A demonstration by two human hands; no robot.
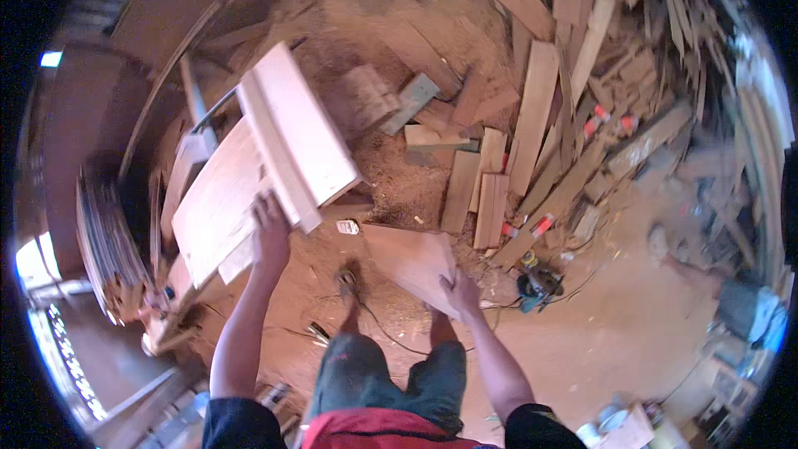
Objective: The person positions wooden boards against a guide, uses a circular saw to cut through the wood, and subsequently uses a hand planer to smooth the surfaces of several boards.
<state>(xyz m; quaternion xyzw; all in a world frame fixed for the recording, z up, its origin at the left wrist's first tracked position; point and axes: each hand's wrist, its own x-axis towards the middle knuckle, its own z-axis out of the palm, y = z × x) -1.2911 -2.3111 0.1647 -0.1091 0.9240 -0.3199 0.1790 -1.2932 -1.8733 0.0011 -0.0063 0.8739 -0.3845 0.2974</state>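
A flat reddish-brown wooden board [409,259] is held by its near right edge in my right hand [461,293], the thumb lying over its face and the other fingers hidden beneath. My left hand [270,229] rests on pale wood at the workbench, fingers spread beside the near end of a narrow wooden strip [283,154]. Against that strip lies a wide pale plank [307,125], tilted across the bench. Under my left fingers a broad light-coloured panel [218,204] reaches out to the left.
Offcuts [490,208] and long planks [534,108] lie on the sawdust-covered floor ahead. A power tool [539,283] with a cord sits right of my feet. Another person [744,312] is at the far right. Stacked thin sheets [108,241] stand at the left.
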